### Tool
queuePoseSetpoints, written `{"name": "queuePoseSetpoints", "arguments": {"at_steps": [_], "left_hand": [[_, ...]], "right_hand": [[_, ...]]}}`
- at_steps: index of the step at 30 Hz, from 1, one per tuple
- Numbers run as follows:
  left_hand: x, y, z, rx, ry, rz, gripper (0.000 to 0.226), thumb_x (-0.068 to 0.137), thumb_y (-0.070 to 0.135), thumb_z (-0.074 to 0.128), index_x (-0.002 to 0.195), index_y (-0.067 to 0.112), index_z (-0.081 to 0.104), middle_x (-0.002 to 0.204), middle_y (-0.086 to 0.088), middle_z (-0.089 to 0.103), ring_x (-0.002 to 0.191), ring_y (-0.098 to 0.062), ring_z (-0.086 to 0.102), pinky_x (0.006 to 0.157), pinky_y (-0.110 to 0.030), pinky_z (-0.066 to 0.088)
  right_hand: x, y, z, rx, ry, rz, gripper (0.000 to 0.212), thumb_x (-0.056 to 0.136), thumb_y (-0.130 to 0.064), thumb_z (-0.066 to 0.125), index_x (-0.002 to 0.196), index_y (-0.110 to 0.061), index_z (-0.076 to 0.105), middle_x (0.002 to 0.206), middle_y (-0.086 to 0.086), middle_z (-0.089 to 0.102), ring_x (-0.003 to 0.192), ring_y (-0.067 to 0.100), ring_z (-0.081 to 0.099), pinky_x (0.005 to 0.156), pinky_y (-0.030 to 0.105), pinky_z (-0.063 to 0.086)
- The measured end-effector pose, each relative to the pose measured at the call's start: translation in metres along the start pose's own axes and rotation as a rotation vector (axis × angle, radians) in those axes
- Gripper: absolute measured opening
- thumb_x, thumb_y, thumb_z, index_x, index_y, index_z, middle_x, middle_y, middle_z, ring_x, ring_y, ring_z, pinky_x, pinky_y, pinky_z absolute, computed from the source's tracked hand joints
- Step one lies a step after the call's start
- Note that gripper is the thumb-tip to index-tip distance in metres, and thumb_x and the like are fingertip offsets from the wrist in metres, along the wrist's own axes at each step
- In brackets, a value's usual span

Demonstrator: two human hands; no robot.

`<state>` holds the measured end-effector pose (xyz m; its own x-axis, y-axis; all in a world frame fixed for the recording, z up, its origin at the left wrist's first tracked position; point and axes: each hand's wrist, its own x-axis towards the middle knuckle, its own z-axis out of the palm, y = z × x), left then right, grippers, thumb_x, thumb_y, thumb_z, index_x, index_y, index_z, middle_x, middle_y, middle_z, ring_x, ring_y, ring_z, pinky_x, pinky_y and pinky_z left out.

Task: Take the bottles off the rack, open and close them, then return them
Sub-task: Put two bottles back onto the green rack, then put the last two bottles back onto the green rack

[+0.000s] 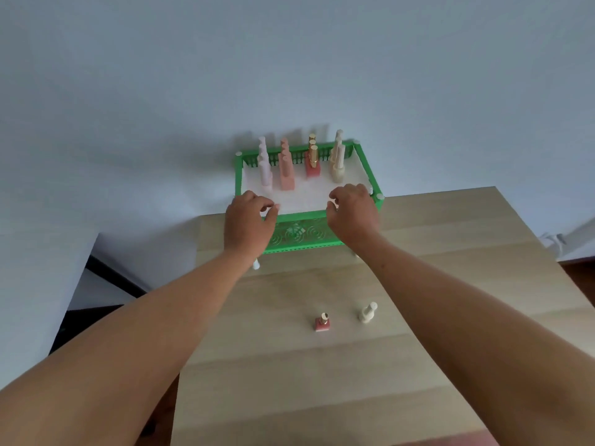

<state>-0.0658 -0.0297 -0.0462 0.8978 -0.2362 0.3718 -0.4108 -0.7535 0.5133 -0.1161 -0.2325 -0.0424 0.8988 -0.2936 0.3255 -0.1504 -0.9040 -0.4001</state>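
A green rack (302, 235) with a white liner stands at the table's far edge against the wall. In it are four rows of small bottles: pale lilac (265, 175), peach (286, 177), red with gold caps (313, 169) and cream (337, 170). Two more bottles stand upright on the table: a red one with a gold cap (322, 323) and a cream one (367, 313). My left hand (249, 220) hovers over the rack's front left corner, my right hand (352, 210) over its front right. Both have loosely curled fingers and hold nothing.
The light wooden table (322, 387) stretches toward me, with both forearms reaching across it. A plain wall rises right behind the rack. The floor drops away left of the table; something white (553, 241) lies past its right edge.
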Motion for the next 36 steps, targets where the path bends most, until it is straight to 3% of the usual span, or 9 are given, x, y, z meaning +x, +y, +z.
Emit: {"name": "queuePoseSetpoints", "arguments": {"at_steps": [3,8,12,15,20,23,28,33,36], "left_hand": [[-0.026,0.008,0.015,-0.133,-0.133,0.018,0.022,0.093,0.031,0.055,0.096,0.017,0.071,0.086,0.003,0.060,0.074,-0.013,0.055,0.065,-0.027,0.044],[-0.073,0.003,0.051,-0.212,-0.482,0.026,0.016,0.089,0.023,0.062,0.101,0.024,0.071,0.092,0.009,0.064,0.079,-0.001,0.057,0.070,-0.018,0.042],[-0.105,-0.005,0.077,-0.128,-0.733,-0.020,0.045,0.077,0.006,0.070,0.116,0.027,0.066,0.098,0.009,0.060,0.079,-0.007,0.059,0.078,-0.028,0.052],[-0.121,-0.007,0.091,-0.074,-0.829,-0.050,0.058,0.068,0.005,0.076,0.120,0.027,0.064,0.104,0.008,0.059,0.084,-0.012,0.059,0.079,-0.025,0.048],[-0.146,-0.003,0.108,-0.053,-0.826,-0.084,0.052,0.061,0.037,0.085,0.109,0.027,0.068,0.100,0.007,0.060,0.095,-0.014,0.059,0.083,-0.029,0.049],[-0.154,0.001,0.116,-0.033,-0.815,-0.075,0.034,0.062,0.030,0.084,0.094,0.025,0.073,0.090,0.008,0.060,0.106,-0.019,0.059,0.084,-0.029,0.047],[-0.160,0.001,0.128,-0.023,-0.801,-0.127,0.007,0.070,0.023,0.077,0.076,0.026,0.074,0.087,0.004,0.061,0.083,-0.018,0.062,0.073,-0.030,0.050],[-0.159,-0.002,0.131,-0.063,-0.758,-0.108,0.004,0.073,0.025,0.076,0.076,0.023,0.074,0.082,0.001,0.058,0.078,-0.020,0.061,0.066,-0.027,0.046],[-0.151,-0.005,0.129,-0.055,-0.758,-0.076,0.015,0.075,0.031,0.075,0.081,0.017,0.073,0.085,-0.003,0.059,0.079,-0.021,0.059,0.071,-0.032,0.049]], "right_hand": [[-0.030,0.012,-0.002,0.002,-0.032,0.036,0.024,0.086,-0.016,0.058,0.104,-0.005,0.069,0.099,0.011,0.067,0.101,0.030,0.055,0.080,0.041,0.050],[-0.084,0.039,0.004,-0.007,-0.108,0.091,0.027,0.084,-0.016,0.057,0.108,-0.008,0.067,0.101,0.008,0.067,0.099,0.027,0.056,0.086,0.041,0.051],[-0.122,0.065,0.013,-0.002,-0.317,0.256,0.043,0.081,-0.021,0.058,0.124,-0.015,0.060,0.116,0.004,0.062,0.114,0.025,0.051,0.094,0.041,0.045],[-0.146,0.083,0.019,0.041,-0.431,0.338,0.054,0.077,-0.020,0.058,0.132,-0.016,0.055,0.124,0.004,0.060,0.122,0.026,0.048,0.102,0.041,0.042],[-0.172,0.103,0.037,0.146,-0.483,0.498,0.055,0.078,-0.019,0.057,0.133,-0.019,0.053,0.128,0.000,0.058,0.124,0.022,0.049,0.102,0.038,0.043],[-0.180,0.111,0.050,0.183,-0.475,0.553,0.050,0.081,-0.020,0.061,0.131,-0.017,0.055,0.131,0.002,0.057,0.122,0.023,0.052,0.101,0.034,0.044],[-0.190,0.121,0.070,0.178,-0.491,0.563,0.038,0.081,-0.018,0.072,0.118,-0.017,0.063,0.120,0.006,0.063,0.111,0.026,0.058,0.089,0.034,0.048],[-0.194,0.125,0.080,0.212,-0.428,0.607,0.025,0.079,-0.024,0.076,0.102,-0.020,0.067,0.106,0.001,0.068,0.098,0.024,0.063,0.074,0.029,0.043],[-0.194,0.124,0.077,0.217,-0.397,0.599,0.019,0.081,-0.028,0.072,0.098,-0.021,0.066,0.100,-0.002,0.068,0.092,0.021,0.063,0.070,0.028,0.041]]}}
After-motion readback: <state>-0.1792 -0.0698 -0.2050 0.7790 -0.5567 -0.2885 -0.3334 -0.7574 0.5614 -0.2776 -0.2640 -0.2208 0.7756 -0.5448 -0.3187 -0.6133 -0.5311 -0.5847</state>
